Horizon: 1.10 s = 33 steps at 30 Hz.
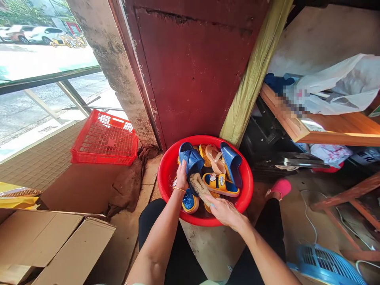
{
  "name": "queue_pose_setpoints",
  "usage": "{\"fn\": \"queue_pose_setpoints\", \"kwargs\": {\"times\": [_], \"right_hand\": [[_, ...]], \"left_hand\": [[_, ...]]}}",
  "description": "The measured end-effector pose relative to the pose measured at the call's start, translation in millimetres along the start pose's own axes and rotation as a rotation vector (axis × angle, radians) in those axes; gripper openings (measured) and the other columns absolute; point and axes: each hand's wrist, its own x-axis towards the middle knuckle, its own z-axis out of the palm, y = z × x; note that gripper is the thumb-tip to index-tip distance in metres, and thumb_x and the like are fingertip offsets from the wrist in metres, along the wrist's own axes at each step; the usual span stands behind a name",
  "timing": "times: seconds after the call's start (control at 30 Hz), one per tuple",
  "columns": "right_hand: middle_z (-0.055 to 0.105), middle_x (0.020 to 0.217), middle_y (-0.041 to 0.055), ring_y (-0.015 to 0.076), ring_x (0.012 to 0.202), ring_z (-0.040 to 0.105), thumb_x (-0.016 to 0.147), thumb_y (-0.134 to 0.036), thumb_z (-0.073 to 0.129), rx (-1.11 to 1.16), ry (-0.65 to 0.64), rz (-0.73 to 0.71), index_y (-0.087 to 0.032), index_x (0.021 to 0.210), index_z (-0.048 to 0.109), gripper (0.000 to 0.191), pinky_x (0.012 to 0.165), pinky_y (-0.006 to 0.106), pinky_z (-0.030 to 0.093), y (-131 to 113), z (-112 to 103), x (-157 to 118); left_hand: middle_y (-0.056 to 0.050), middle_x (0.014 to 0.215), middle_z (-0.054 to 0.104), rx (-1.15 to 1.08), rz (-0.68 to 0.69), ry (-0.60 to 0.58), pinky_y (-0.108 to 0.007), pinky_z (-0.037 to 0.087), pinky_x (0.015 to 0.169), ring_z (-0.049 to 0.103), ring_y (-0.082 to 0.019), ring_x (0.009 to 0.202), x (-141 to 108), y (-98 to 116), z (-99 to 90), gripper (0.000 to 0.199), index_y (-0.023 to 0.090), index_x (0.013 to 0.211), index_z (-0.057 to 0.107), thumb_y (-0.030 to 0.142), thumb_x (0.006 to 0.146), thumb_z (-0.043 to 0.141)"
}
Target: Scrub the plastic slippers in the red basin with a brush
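My left hand (181,177) grips a dark blue slipper (190,157) by its side, tilted over the left part of a red basin (247,184). A scrub brush (198,185) with pale bristles is in my right hand (224,211), its head against the slipper's lower end. Below and around lie several other shoes: a yellow and blue sandal (222,185), a tan sandal (215,158), another blue slipper (232,162) leaning on the right rim, and a blue-lined sandal (189,201) under my left wrist. Dark water shows between them.
Behind the basin stands a dark red door (192,75) with a yellow-green curtain (252,83) beside it. A red crate (103,138) and cardboard boxes (44,241) are at left. At right are a wooden table (335,134), a stool (353,194) and a blue fan (326,265).
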Motion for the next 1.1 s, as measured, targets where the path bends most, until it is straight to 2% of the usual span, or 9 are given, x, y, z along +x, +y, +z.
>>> {"fn": "queue_pose_setpoints", "kwargs": {"times": [0.13, 0.27, 0.33, 0.4, 0.53, 0.77, 0.9, 1.0, 1.1], "right_hand": [[0.076, 0.119, 0.0023, 0.0263, 0.105, 0.074, 0.090, -0.021, 0.051, -0.095, 0.000, 0.067, -0.039, 0.142, 0.060, 0.056, 0.087, 0.036, 0.057, 34.0, -29.6, -29.6], [0.065, 0.141, 0.0055, 0.0266, 0.120, 0.066, 0.097, -0.028, 0.043, -0.031, 0.273, 0.007, -0.032, 0.154, 0.046, 0.057, 0.096, 0.036, 0.056, 17.6, -60.4, -18.2], [0.064, 0.141, 0.0081, 0.0275, 0.119, 0.067, 0.099, -0.029, 0.042, -0.053, 0.375, -0.036, -0.030, 0.156, 0.043, 0.057, 0.096, 0.036, 0.057, -2.5, -64.8, -1.3], [0.066, 0.136, 0.0097, 0.0281, 0.107, 0.071, 0.101, -0.030, 0.041, -0.145, 0.383, -0.033, -0.032, 0.158, 0.040, 0.057, 0.088, 0.037, 0.060, -17.6, -63.9, 16.9], [0.067, 0.131, 0.0108, 0.0251, 0.088, 0.074, 0.102, -0.027, 0.039, -0.310, 0.396, 0.032, -0.038, 0.156, 0.043, 0.055, 0.077, 0.035, 0.061, -11.0, -58.3, 40.8], [0.072, 0.119, 0.0087, 0.0250, 0.096, 0.072, 0.101, -0.031, 0.038, -0.256, 0.495, 0.068, -0.031, 0.154, 0.047, 0.054, 0.082, 0.035, 0.061, 50.2, -56.6, 27.8], [0.070, 0.128, 0.0097, 0.0251, 0.107, 0.070, 0.101, -0.031, 0.036, -0.119, 0.576, 0.068, -0.026, 0.155, 0.046, 0.055, 0.090, 0.035, 0.060, 41.3, -55.9, 21.9], [0.065, 0.138, 0.0073, 0.0261, 0.106, 0.070, 0.102, -0.035, 0.039, -0.156, 0.495, 0.005, -0.033, 0.152, 0.049, 0.052, 0.086, 0.036, 0.060, 23.6, -58.2, 28.6], [0.071, 0.126, 0.0069, 0.0238, 0.096, 0.072, 0.101, -0.031, 0.041, -0.248, 0.428, 0.051, -0.036, 0.149, 0.054, 0.050, 0.081, 0.033, 0.060, 30.5, -62.2, 28.4]], "left_hand": [[-0.002, 0.104, 0.074, 0.122, 0.189, 0.081, -0.037, 0.053, 0.094, 0.069, -0.024, 0.101, 1.2, 11.0, 3.5, 0.049, 0.024, 0.113, 0.069, 0.043, 0.071, 0.085], [-0.004, 0.099, 0.073, 0.279, 0.263, -0.065, -0.037, 0.052, 0.093, 0.066, -0.026, 0.100, -12.1, 15.2, 12.0, 0.036, 0.023, 0.101, 0.073, 0.037, 0.071, 0.085], [-0.005, 0.102, 0.074, 0.314, 0.222, -0.177, -0.038, 0.051, 0.095, 0.065, -0.028, 0.102, -22.3, 16.2, 14.8, 0.037, 0.023, 0.103, 0.074, 0.032, 0.069, 0.087], [-0.005, 0.105, 0.074, 0.308, 0.139, -0.302, -0.040, 0.052, 0.096, 0.065, -0.029, 0.105, -31.6, 17.4, 15.9, 0.042, 0.022, 0.108, 0.074, 0.030, 0.069, 0.087], [-0.006, 0.110, 0.074, 0.271, 0.044, -0.419, -0.043, 0.051, 0.097, 0.066, -0.032, 0.108, -40.4, 17.8, 17.3, 0.047, 0.022, 0.112, 0.074, 0.030, 0.068, 0.086], [-0.006, 0.098, 0.075, 0.203, -0.021, -0.397, -0.043, 0.052, 0.093, 0.068, -0.030, 0.099, -29.3, 13.0, 16.4, 0.042, 0.022, 0.106, 0.076, 0.032, 0.067, 0.085], [-0.006, 0.095, 0.075, 0.121, -0.066, -0.320, -0.041, 0.052, 0.092, 0.068, -0.030, 0.101, -25.5, 14.8, 11.6, 0.039, 0.021, 0.101, 0.076, 0.031, 0.064, 0.085], [-0.005, 0.095, 0.075, 0.108, -0.063, -0.320, -0.040, 0.052, 0.089, 0.068, -0.029, 0.096, -25.5, 13.3, 9.5, 0.038, 0.019, 0.098, 0.076, 0.030, 0.062, 0.082], [-0.005, 0.095, 0.076, 0.112, -0.007, -0.282, -0.039, 0.051, 0.090, 0.068, -0.029, 0.098, -23.8, 12.3, 6.7, 0.035, 0.019, 0.094, 0.076, 0.027, 0.060, 0.079]]}}
